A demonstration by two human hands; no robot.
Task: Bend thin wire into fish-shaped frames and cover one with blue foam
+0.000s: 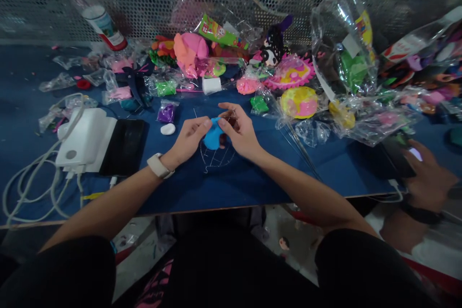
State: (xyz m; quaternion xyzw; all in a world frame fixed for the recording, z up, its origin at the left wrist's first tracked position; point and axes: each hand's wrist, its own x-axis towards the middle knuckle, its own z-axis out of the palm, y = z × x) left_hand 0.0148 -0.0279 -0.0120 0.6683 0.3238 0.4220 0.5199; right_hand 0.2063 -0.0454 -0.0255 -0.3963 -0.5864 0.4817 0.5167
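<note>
A flattened piece of blue modelling clay (pixel 212 139) lies against a curved frame of thin wire (pixel 215 165) near the middle of the table. My left hand (pixel 188 138) pinches the clay's upper left side between thumb and fingers. On the other side, my right hand (pixel 244 134) presses its thumb on the clay's upper edge, its fingers curled behind the wire and partly hidden. Left of my hands are a white lump of clay (pixel 168 129) and a purple clay packet (pixel 166 111). Behind them sits a small white block (pixel 211 85).
Wrapped clay and finished figures, such as a pink elephant (pixel 191 50), crowd the back. A black phone (pixel 124 148), white charger (pixel 83 139) and cables lie left. Metal wires (pixel 301 150) lie right. A bottle (pixel 104 29) leans at back left. Another person's hand (pixel 429 173) holds a phone at right.
</note>
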